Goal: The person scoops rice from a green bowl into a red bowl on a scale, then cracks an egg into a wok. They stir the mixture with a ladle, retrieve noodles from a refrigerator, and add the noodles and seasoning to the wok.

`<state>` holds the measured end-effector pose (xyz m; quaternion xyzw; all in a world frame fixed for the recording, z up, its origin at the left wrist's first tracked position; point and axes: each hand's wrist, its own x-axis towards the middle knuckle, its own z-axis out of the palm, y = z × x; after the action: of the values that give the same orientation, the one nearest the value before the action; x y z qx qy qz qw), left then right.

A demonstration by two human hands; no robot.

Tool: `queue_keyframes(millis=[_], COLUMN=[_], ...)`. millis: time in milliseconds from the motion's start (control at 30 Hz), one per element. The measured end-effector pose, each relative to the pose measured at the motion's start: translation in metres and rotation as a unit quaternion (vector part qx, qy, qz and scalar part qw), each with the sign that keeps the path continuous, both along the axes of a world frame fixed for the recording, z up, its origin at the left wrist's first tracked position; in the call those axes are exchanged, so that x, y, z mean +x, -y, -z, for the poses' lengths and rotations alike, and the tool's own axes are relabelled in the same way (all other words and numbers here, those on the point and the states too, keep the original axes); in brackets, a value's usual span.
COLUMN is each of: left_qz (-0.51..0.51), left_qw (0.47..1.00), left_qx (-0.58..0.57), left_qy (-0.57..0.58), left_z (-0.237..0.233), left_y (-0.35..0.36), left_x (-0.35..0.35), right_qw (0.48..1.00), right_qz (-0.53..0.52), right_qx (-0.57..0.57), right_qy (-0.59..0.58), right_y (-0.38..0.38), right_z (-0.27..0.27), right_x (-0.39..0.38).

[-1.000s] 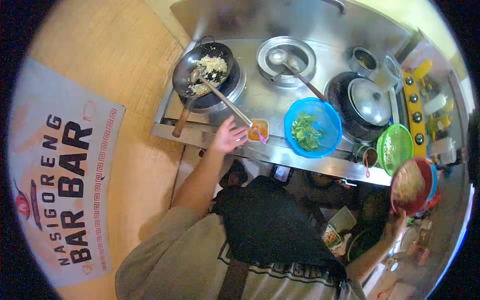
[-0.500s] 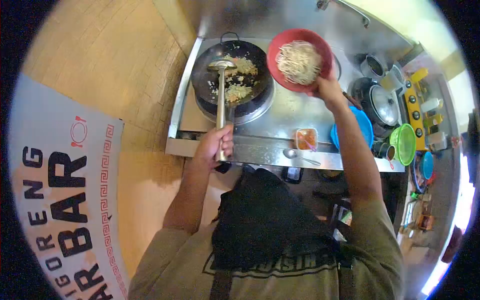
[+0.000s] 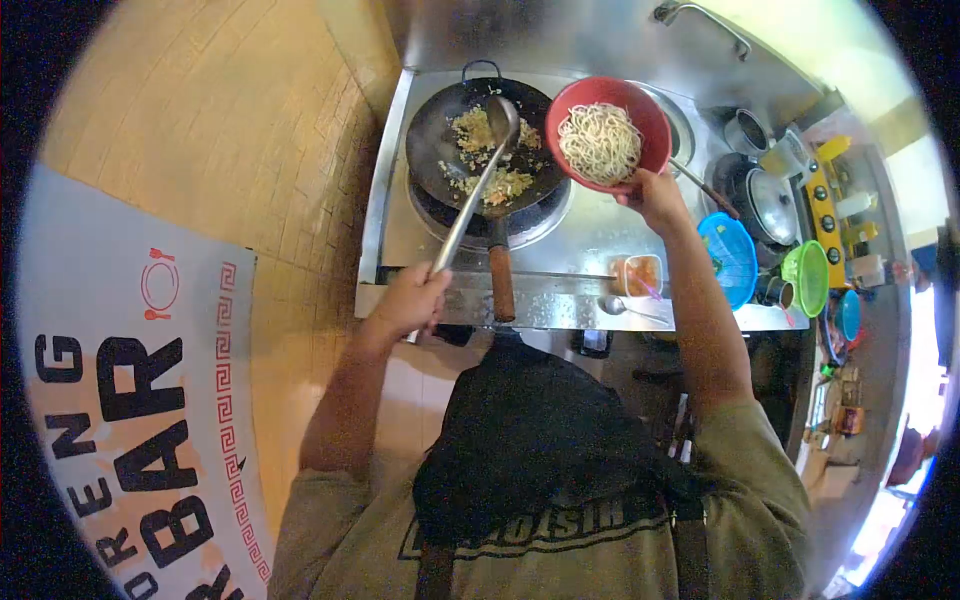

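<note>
My left hand [image 3: 412, 302] is wrapped round the long metal handle of a ladle [image 3: 470, 208], whose bowl rests over the far right part of a black wok [image 3: 428, 140]. Chopped, pale yellowish food [image 3: 505, 184] lies in clumps inside the wok. Its wooden handle [image 3: 502, 285] points toward me, untouched, just right of my left hand. My right hand [image 3: 655, 200] grips the near rim of a red bowl [image 3: 655, 130], held at the wok's right edge. Pale noodles [image 3: 600, 142] fill the bowl, tilted slightly so that they face me.
A small tub of orange-red sauce [image 3: 638, 275] and a spoon [image 3: 630, 308] lie at the counter's front edge. Further right are a blue basin [image 3: 728, 262], a lidded pot [image 3: 770, 205] and a green basket [image 3: 806, 278]. A wall stands left, a faucet [image 3: 705, 18] behind.
The ladle's bowl has swung right across the wok, and its handle now slants, uncovering the wok's wooden handle. The red bowl remains beside the wok, its noodles in sharper view.
</note>
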<state>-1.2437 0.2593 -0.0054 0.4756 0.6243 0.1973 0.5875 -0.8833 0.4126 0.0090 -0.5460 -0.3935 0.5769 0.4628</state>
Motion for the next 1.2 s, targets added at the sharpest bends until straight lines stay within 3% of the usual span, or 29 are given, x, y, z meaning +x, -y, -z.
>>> queue_keyframes(millis=[67, 133, 367, 467, 567, 667, 767, 867, 900, 1000, 1067, 1133, 1200], left_qz=[0.063, 0.126, 0.245, 0.289, 0.306, 0.273, 0.241, 0.294, 0.312, 0.243, 0.126, 0.019, -0.065], left_qw=[0.982, 0.922, 0.868, 0.835, 0.813, 0.852, 0.848, 0.843, 0.834, 0.925, 0.988, 0.997, 0.98], left_qx=[0.096, 0.235, 0.179, 0.092, 0.204, 0.139, 0.13, 0.137, 0.263, 0.145, 0.018, -0.066, -0.109], left_qy=[-0.149, -0.279, -0.394, -0.46, -0.45, -0.424, -0.453, -0.429, -0.37, -0.253, -0.092, 0.045, 0.156], left_z=[-0.015, -0.013, -0.006, -0.011, -0.028, -0.014, -0.017, -0.009, 0.023, -0.072, -0.069, -0.065, -0.048], left_y=[-0.008, -0.015, -0.043, -0.072, -0.093, -0.065, -0.05, -0.09, -0.103, -0.069, -0.055, -0.042, -0.027], left_x=[-0.011, -0.022, -0.021, -0.019, -0.018, -0.019, -0.028, -0.047, -0.076, -0.073, -0.096, -0.108, -0.112], right_qw=[1.0, 0.999, 0.996, 0.996, 0.998, 0.998, 0.997, 0.999, 0.999, 0.988, 0.976, 0.965, 0.884], right_qz=[0.022, 0.037, 0.065, 0.055, 0.049, 0.038, 0.034, 0.027, 0.031, 0.02, 0.025, 0.058, 0.056], right_qx=[-0.006, -0.015, -0.028, -0.024, -0.025, -0.044, -0.058, -0.006, 0.028, 0.116, 0.156, 0.159, 0.228], right_qy=[-0.012, -0.028, -0.048, -0.068, -0.04, -0.038, -0.041, -0.021, 0.009, 0.095, 0.148, 0.199, 0.405], right_y=[0.008, 0.02, 0.044, 0.049, 0.051, 0.052, 0.042, 0.038, 0.036, 0.021, -0.004, -0.026, -0.059], right_z=[0.016, 0.022, 0.02, 0.018, 0.021, 0.025, 0.037, 0.024, 0.011, -0.014, -0.005, -0.003, 0.02], right_x=[0.016, 0.025, 0.036, 0.034, 0.031, 0.029, 0.038, 0.026, 0.017, 0.0, -0.003, -0.012, -0.015])
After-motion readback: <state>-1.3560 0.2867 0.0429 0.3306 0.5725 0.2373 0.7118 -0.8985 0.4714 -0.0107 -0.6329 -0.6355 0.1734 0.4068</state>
